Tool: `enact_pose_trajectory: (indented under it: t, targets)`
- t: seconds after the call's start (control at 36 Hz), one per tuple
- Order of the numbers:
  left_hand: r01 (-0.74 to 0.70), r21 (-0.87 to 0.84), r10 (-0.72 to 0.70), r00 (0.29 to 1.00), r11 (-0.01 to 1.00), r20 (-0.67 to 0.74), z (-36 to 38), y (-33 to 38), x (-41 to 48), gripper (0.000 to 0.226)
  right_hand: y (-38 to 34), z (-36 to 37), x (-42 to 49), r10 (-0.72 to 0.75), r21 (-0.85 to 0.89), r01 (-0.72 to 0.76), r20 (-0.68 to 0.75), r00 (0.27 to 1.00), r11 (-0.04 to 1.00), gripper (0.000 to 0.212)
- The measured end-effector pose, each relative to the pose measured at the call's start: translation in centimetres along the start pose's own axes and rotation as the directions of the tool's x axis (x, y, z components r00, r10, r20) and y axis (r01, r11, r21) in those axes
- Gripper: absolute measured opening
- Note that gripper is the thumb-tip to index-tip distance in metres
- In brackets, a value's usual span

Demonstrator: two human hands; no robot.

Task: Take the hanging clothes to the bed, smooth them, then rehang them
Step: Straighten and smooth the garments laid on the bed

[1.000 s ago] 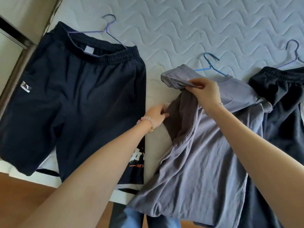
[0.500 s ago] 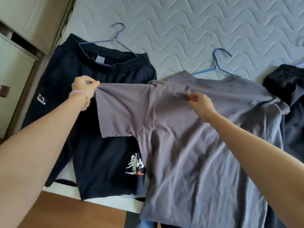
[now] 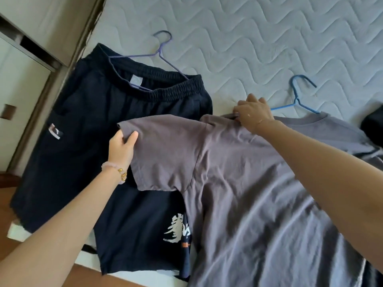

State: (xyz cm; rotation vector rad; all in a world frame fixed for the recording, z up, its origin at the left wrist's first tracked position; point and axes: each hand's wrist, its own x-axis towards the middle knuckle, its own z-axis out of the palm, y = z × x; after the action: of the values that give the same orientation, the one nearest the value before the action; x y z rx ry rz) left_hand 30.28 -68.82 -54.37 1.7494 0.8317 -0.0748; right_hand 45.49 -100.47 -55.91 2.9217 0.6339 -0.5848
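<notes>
Quilted mattress (image 3: 248, 38) fills most of my view, with wooden floor (image 3: 8, 195) at lower left and a pale cabinet (image 3: 18, 90) beside the bed. The grey T-shirt (image 3: 248, 193) lies on the mattress, a blue hanger (image 3: 298, 100) poking out above its collar. Its sleeve reaches over the navy shorts (image 3: 93, 131), which have a purple hanger (image 3: 163, 52) in their waistband. My left hand (image 3: 122, 146) pinches the sleeve's hem, thumb on top. My right hand (image 3: 255, 114) curls its fingers into the fabric at the shoulder. The shirt's lower edge is cut off, as is a dark garment (image 3: 373, 127) at far right. I cannot make out anything inside the cabinet's dark gap.
</notes>
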Motion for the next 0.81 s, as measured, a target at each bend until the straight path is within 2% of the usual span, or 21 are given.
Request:
enact_pose_trajectory:
  t: [0.06, 0.14, 0.19, 0.28, 0.39, 0.5, 0.61, 0.72, 0.75, 0.81]
  targets:
    - [-0.091, 0.038, 0.092, 0.995, 0.995, -0.024, -0.1, 0.5, -0.3, 0.013, 0.8, -0.5, -0.1, -0.043, -0.109, 0.038, -0.037, 0.998, 0.993, 0.021]
    - [-0.204, 0.066, 0.207, 0.977, 0.977, -0.047, 0.3, 2.1, 0.1, 0.008, 3.2, -2.8, 0.8, 0.081, 0.020, -0.079, -0.223, 0.971, 0.997, 0.022]
    - [-0.243, 0.069, 0.246, 0.968, 0.967, -0.038, 1.0, 3.3, 0.6, 0.009, 4.8, -4.8, 1.8, 0.169, 0.092, -0.150, -0.245, 0.955, 0.984, 0.025]
    - [-0.278, 0.075, 0.279, 0.960, 0.958, 0.006, 2.5, 5.4, 1.8, 0.013, 6.1, -6.9, 3.0, 0.263, 0.096, -0.248, -0.203, 0.943, 0.964, 0.027]
    - [-0.288, 0.222, 0.300, 0.954, 0.932, -0.021, 4.4, 7.3, 4.3, 0.016, 5.8, -6.5, 4.4, 0.400, 0.129, -0.383, -0.141, 0.906, 0.915, 0.030]
    - [-0.110, 0.346, 0.175, 0.971, 0.932, -0.164, 5.0, 7.4, 6.8, 0.026, 5.1, -5.3, 6.0, 0.491, 0.168, -0.472, -0.091, 0.867, 0.865, 0.034]
    - [-0.003, 0.410, 0.119, 0.959, 0.912, -0.257, 5.0, 7.9, 8.8, 0.019, 5.8, -6.0, 7.3, 0.554, 0.220, -0.521, -0.132, 0.822, 0.825, 0.036]
    - [-0.056, 0.394, 0.165, 0.955, 0.917, -0.248, 5.9, 9.4, 10.2, 0.019, 6.4, -6.8, 8.0, 0.569, 0.409, -0.498, -0.066, 0.819, 0.765, 0.036]
    - [-0.080, 0.363, 0.172, 0.958, 0.928, -0.228, 6.0, 9.5, 10.3, 0.017, 6.3, -6.5, 7.6, 0.552, 0.509, -0.472, -0.009, 0.834, 0.720, 0.041]
    - [-0.116, 0.231, 0.161, 0.969, 0.966, -0.187, 6.2, 9.3, 9.7, 0.016, 5.7, -5.5, 6.0, 0.434, 0.665, -0.404, 0.132, 0.891, 0.628, 0.065]
